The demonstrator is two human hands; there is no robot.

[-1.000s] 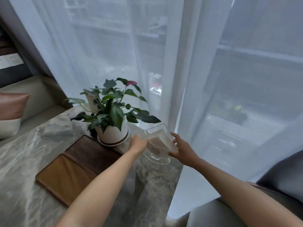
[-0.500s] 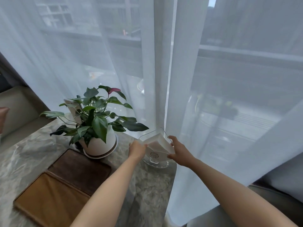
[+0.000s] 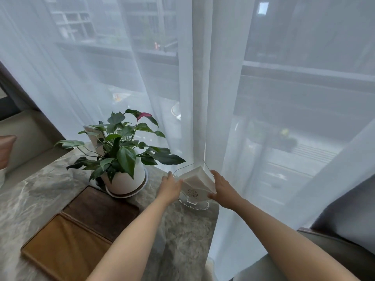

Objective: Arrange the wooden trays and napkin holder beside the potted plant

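A clear napkin holder [image 3: 194,184] with white napkins stands on the marble table [image 3: 40,191], just right of the potted plant [image 3: 123,159] in its white pot. My left hand [image 3: 169,187] grips the holder's left side and my right hand [image 3: 222,188] grips its right side. Two wooden trays lie side by side in front of the plant: a dark brown tray [image 3: 101,211] nearer the pot and a lighter tray [image 3: 60,248] nearer me.
A sheer white curtain [image 3: 194,98] hangs right behind the holder, touching the table's far right corner. A beige sofa with a brown cushion [image 3: 6,151] sits at the left. A grey seat [image 3: 334,250] is at the lower right.
Both hands have stayed on the napkin holder, which now sits nearly upright near the table corner. The camera has tilted up and shifted slightly.
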